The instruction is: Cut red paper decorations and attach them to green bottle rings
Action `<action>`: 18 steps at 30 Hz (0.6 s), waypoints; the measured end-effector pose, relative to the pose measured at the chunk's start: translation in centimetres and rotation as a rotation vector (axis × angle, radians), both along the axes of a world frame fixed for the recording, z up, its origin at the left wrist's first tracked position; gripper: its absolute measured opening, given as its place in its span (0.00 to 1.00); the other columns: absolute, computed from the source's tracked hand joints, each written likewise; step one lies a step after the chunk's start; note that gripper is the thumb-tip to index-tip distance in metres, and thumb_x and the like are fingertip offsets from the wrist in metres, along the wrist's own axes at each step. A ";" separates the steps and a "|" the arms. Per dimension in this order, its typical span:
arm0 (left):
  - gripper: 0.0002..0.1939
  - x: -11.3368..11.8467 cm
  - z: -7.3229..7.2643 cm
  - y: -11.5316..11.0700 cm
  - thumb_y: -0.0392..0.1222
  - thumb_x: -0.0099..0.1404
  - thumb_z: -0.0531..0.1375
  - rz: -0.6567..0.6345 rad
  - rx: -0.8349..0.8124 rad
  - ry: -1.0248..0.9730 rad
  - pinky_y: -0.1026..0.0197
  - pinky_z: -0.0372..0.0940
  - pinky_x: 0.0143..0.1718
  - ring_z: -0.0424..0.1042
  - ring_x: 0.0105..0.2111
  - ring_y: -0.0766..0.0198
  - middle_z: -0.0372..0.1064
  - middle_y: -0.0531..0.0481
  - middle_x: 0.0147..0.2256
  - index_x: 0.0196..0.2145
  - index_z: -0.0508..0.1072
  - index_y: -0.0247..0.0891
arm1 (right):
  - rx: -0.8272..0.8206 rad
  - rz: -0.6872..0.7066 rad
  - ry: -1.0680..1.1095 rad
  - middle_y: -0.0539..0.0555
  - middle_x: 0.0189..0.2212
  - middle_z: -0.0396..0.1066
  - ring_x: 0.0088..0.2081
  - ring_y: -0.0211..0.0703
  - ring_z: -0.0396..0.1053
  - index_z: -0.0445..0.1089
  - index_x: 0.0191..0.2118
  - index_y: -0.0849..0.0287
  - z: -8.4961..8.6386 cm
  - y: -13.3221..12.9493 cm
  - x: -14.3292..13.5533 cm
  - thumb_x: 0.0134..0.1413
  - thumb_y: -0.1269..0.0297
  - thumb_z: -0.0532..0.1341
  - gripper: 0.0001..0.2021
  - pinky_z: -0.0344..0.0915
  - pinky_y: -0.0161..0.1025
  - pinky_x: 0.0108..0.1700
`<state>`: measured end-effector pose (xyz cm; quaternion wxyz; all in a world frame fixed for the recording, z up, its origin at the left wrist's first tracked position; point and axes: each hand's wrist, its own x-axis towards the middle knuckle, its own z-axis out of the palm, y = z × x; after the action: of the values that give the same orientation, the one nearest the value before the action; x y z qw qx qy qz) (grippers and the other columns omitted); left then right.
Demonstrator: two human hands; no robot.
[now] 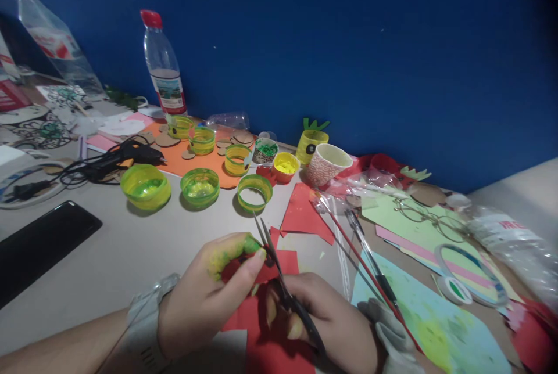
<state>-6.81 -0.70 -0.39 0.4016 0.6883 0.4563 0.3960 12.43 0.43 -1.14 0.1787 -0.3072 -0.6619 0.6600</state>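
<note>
My left hand (222,287), with green and yellow paint on its index finger, pinches a small piece of red paper (264,274) between thumb and finger; its outline is mostly hidden. My right hand (322,319) grips black-handled scissors (279,272), whose blades point up and away, slightly apart, beside my left fingertips. Beneath both hands lie red paper sheets (279,351). Just beyond the blade tips stands a green-and-yellow painted plastic ring (240,202). Two painted bottle-bottom cups, one larger (146,200) and one smaller (199,202), stand to its left.
A red-capped bottle (168,86) stands by the blue wall. Behind the rings are a yellow paint cup (285,175), a patterned paper cup (326,172) and a pineapple-like yellow cup (312,144). A brush (357,252), pen (375,266) and glasses (418,215) lie right; a phone (47,246) lies left.
</note>
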 end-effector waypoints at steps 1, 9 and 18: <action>0.14 0.0 0.0 0.0 0.40 0.72 0.49 -0.001 -0.002 0.001 0.70 0.59 0.30 0.61 0.26 0.71 0.60 0.58 0.25 0.27 0.63 0.39 | -0.001 0.001 0.000 0.49 0.23 0.66 0.25 0.36 0.62 0.73 0.30 0.65 0.0 0.0 0.0 0.50 0.35 0.57 0.30 0.59 0.31 0.30; 0.13 -0.2 0.1 0.0 0.39 0.72 0.48 -0.010 0.008 -0.041 0.71 0.59 0.30 0.60 0.26 0.72 0.60 0.58 0.25 0.28 0.62 0.39 | -0.021 0.001 -0.029 0.49 0.23 0.66 0.25 0.36 0.62 0.70 0.29 0.64 -0.1 -0.2 0.1 0.49 0.35 0.58 0.29 0.59 0.31 0.30; 0.13 -0.3 0.2 0.1 0.37 0.71 0.49 -0.012 0.024 -0.059 0.72 0.59 0.30 0.61 0.27 0.72 0.60 0.58 0.26 0.28 0.62 0.38 | 0.000 0.017 -0.063 0.50 0.24 0.67 0.27 0.37 0.63 0.69 0.30 0.64 0.0 -0.1 0.1 0.49 0.35 0.57 0.30 0.59 0.32 0.31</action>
<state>-7.08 -0.62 -0.20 0.4091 0.6838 0.4354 0.4188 12.56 0.36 -1.14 0.1523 -0.3224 -0.6699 0.6513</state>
